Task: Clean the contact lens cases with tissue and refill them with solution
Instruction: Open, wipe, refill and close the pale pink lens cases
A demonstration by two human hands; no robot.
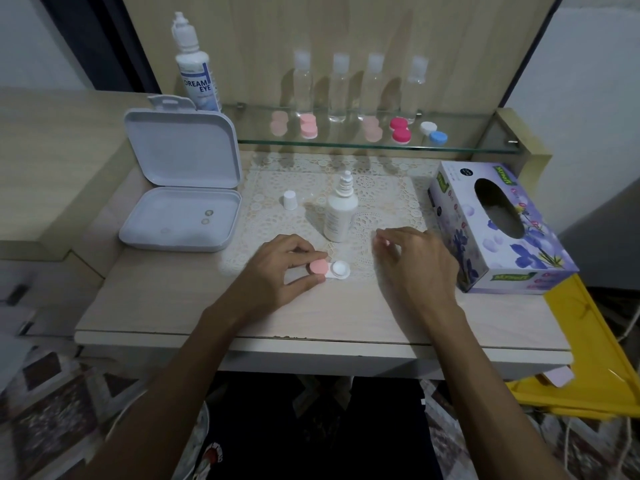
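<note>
So starting on the left, that open white box [180,202] has what look like two loose lenses sitting in its tray, and an elbow swing would knock it off the desk [166,306] edge easy. Left hand [277,268] is pinching the contact lens case [329,269] by its pink-capped side, case flat on the desk right at the front edge of the lace mat [381,202]; the other well is uncapped and open, so anything dropped goes straight in. Just behind it the solution bottle [341,213] stands with its cap [289,199] off, and it's tall and narrow, so a bump from either wrist probably tips it and spills. Right hand [412,261] hovers with fingers loosely curled around something small and pink, I'd guess the other lid, hard to tell. Tissue box [502,230] is close on the right, so reaching over is fine.
</note>
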